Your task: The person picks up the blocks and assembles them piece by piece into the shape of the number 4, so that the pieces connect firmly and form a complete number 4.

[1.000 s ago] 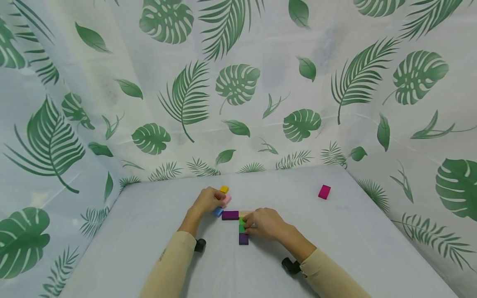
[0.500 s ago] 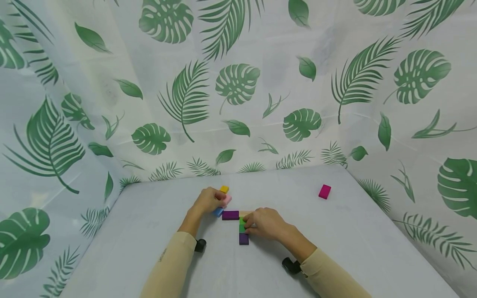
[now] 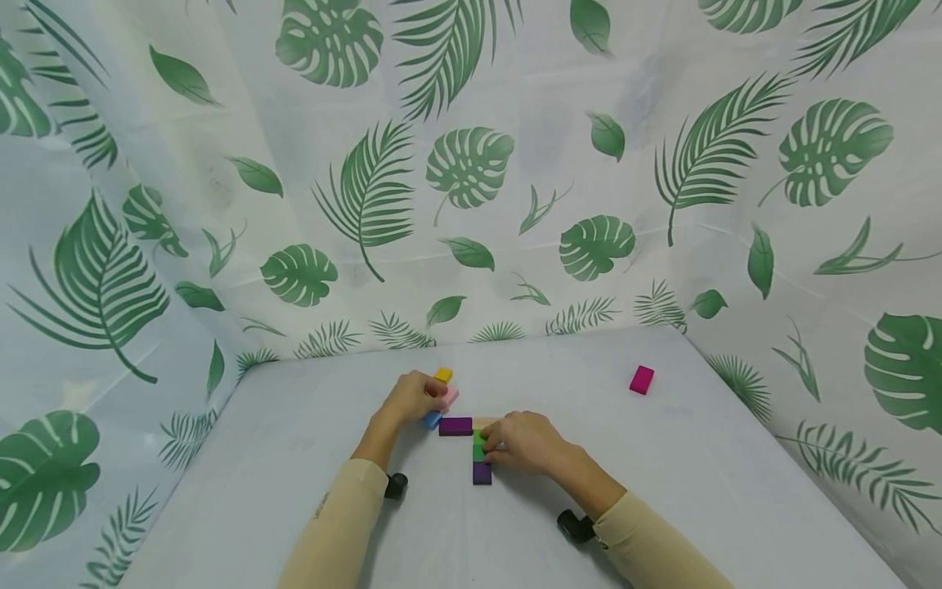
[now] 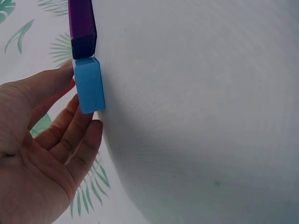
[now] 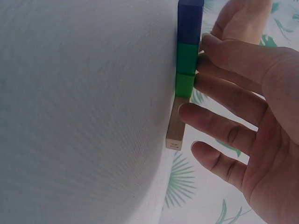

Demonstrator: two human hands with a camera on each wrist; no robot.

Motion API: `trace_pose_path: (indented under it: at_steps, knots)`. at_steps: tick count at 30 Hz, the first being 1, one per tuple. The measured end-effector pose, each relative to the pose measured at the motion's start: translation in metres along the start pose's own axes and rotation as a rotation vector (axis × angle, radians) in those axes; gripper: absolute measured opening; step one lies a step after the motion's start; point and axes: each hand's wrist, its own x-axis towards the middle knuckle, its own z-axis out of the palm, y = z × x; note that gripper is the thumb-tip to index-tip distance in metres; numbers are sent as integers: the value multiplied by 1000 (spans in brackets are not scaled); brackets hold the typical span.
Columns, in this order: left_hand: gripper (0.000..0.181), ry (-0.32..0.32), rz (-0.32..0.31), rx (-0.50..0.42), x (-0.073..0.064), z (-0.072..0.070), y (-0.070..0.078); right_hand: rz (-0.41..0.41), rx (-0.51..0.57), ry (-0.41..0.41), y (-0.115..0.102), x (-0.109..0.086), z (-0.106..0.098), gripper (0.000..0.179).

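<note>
In the head view my left hand (image 3: 414, 397) is at a pink block (image 3: 450, 397), its thumb and index fingertip on either side of it. A yellow block (image 3: 443, 374) lies beyond, and a blue block (image 4: 90, 86) meets a long purple block (image 3: 455, 426) nearer me. My right hand (image 3: 524, 442) rests its loosely extended fingers along a column of blocks: light green (image 5: 184, 85), green (image 5: 187, 58) and dark purple (image 3: 482, 473). One fingertip lies at a plain wooden block (image 5: 176, 122). Where the left fingertips touch is hidden behind the blue block in the left wrist view.
A magenta block (image 3: 642, 379) lies apart at the far right of the white-covered table (image 3: 706, 474). Leaf-patterned cloth (image 3: 515, 245) hangs behind and along both sides. Black wrist cameras (image 3: 575, 526) sit under both forearms, close to the tabletop.
</note>
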Motion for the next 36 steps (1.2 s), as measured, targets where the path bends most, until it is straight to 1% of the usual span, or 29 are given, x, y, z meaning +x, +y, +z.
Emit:
trace_pose_path:
  at_steps: [14, 20, 29, 36]
  knots:
    - [30, 4, -7, 1, -2, 0, 1, 0, 12, -4, -2, -1, -2, 18]
    - [30, -3, 13, 8, -3, -1, 1, -1, 6, -7, -2, -2, -2, 19]
    - [29, -4, 22, 13, -2, 0, -1, -6, 4, -9, -1, -1, -2, 19]
    - [29, -4, 11, 8, -2, 1, -1, -8, 1, -4, -1, -2, -1, 19]
